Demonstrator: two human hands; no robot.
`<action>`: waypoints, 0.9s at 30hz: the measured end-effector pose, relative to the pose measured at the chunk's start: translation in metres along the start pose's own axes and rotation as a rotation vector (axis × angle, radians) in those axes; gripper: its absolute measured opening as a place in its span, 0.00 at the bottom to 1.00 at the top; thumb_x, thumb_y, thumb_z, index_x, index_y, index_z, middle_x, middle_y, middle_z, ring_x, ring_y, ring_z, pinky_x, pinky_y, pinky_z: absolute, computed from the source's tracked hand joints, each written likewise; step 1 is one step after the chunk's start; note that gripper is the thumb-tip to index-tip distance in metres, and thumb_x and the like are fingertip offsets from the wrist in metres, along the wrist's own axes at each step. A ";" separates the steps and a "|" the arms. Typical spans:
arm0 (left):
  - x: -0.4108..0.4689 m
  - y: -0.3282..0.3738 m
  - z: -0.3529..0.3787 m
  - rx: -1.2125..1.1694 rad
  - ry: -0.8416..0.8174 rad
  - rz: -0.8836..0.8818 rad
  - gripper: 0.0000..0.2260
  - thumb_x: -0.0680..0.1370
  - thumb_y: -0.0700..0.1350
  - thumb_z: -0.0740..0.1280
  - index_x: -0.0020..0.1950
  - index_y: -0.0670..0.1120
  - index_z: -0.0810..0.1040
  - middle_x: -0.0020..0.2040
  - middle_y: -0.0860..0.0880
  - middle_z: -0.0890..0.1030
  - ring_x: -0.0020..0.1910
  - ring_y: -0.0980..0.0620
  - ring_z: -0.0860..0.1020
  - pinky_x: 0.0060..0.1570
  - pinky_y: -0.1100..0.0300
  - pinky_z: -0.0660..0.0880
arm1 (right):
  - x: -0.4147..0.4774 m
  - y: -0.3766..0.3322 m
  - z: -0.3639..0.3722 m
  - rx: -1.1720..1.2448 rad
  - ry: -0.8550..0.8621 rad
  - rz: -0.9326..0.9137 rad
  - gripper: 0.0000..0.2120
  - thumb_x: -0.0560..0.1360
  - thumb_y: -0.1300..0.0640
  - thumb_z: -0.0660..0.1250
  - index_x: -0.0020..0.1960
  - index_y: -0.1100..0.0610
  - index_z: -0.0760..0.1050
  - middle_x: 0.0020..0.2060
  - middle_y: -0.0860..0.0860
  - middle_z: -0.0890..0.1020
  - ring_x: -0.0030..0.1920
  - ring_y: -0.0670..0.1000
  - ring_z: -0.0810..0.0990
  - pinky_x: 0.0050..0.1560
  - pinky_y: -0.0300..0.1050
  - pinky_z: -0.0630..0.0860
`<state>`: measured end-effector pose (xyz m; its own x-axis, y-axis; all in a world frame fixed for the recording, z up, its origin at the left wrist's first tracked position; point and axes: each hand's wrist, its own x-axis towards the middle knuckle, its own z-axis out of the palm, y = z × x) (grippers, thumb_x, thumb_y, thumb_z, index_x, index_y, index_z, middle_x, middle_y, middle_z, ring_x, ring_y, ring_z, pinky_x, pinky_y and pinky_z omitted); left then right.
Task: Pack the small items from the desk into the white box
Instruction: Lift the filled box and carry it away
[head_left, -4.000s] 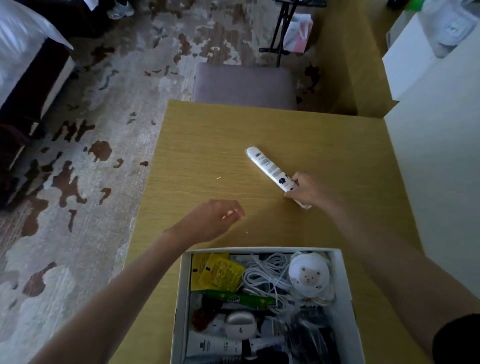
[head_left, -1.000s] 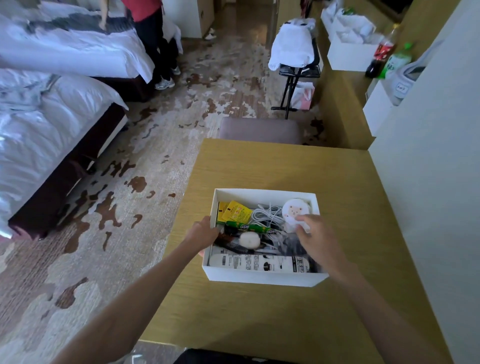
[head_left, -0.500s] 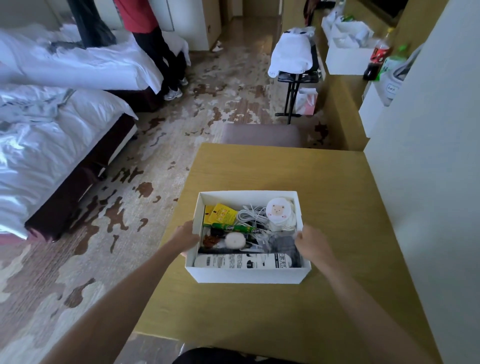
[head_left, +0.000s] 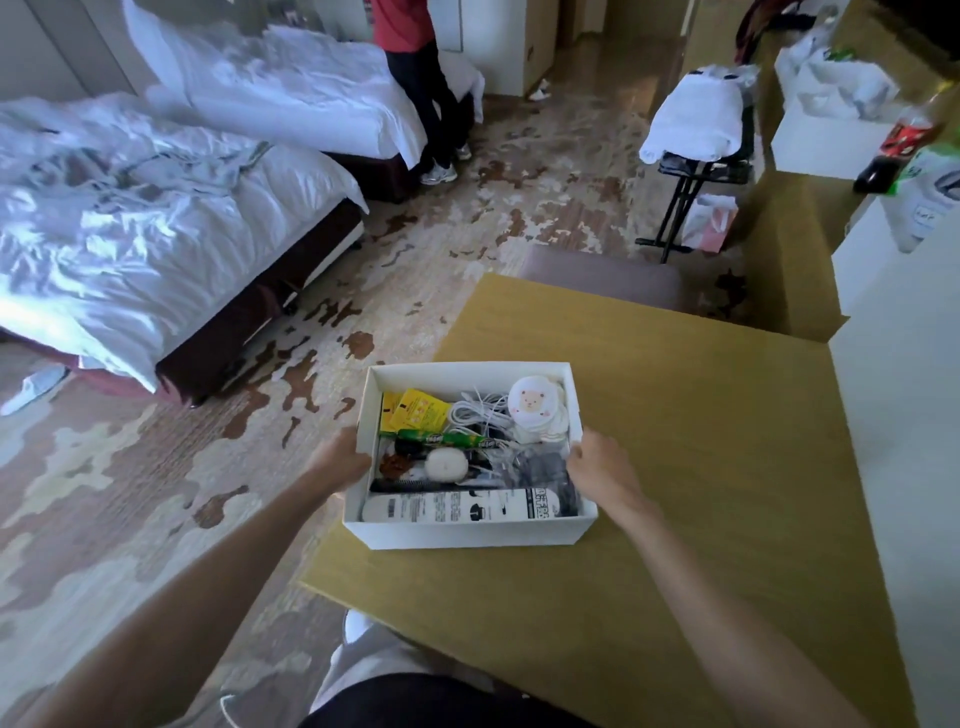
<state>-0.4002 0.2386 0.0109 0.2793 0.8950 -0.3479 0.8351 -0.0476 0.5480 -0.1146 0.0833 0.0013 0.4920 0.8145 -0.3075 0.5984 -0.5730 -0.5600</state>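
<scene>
The white box (head_left: 467, 535) sits near the left edge of the wooden desk (head_left: 701, 467), filled with small items. Inside lie a long white tube (head_left: 462, 506) along the near wall, yellow packets (head_left: 413, 410), a green tube (head_left: 452, 440), white cables (head_left: 480, 410), a round white bear-print case (head_left: 532, 402) and a white oval item (head_left: 445, 465). My left hand (head_left: 340, 460) grips the box's left wall. My right hand (head_left: 597, 465) grips its right wall. The desk surface around the box shows no loose items.
Two unmade beds (head_left: 156, 218) stand to the left across patterned carpet. A person in a red top (head_left: 415, 78) stands by the far bed. A padded stool (head_left: 602, 275) sits past the desk's far edge, a white wall (head_left: 909, 415) borders its right.
Four seconds ago my right hand held the white tube on the desk; it now lies in the box. Both hands have taken the box's sides and shifted it left.
</scene>
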 end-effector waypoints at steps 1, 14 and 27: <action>0.001 -0.006 -0.006 0.008 0.016 -0.003 0.15 0.72 0.36 0.65 0.59 0.41 0.77 0.52 0.40 0.81 0.52 0.41 0.78 0.53 0.49 0.76 | 0.003 -0.009 0.002 -0.003 -0.007 -0.012 0.09 0.80 0.65 0.59 0.50 0.70 0.76 0.26 0.44 0.70 0.20 0.43 0.64 0.18 0.34 0.60; 0.062 -0.123 -0.105 -0.052 0.062 -0.085 0.17 0.71 0.36 0.62 0.58 0.44 0.78 0.50 0.42 0.82 0.49 0.43 0.79 0.51 0.48 0.78 | 0.053 -0.156 0.087 -0.092 0.023 -0.039 0.09 0.79 0.65 0.59 0.45 0.65 0.77 0.28 0.45 0.75 0.20 0.45 0.68 0.20 0.38 0.63; 0.077 -0.329 -0.229 -0.145 0.155 -0.302 0.15 0.71 0.36 0.62 0.56 0.41 0.78 0.50 0.40 0.82 0.49 0.40 0.80 0.49 0.49 0.78 | 0.091 -0.360 0.241 -0.295 -0.074 -0.241 0.07 0.80 0.58 0.58 0.44 0.55 0.68 0.31 0.46 0.73 0.26 0.42 0.69 0.23 0.36 0.57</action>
<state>-0.7624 0.4245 -0.0217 -0.0538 0.9163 -0.3968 0.7902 0.2820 0.5441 -0.4377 0.3853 -0.0104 0.2743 0.9273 -0.2547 0.8527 -0.3569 -0.3814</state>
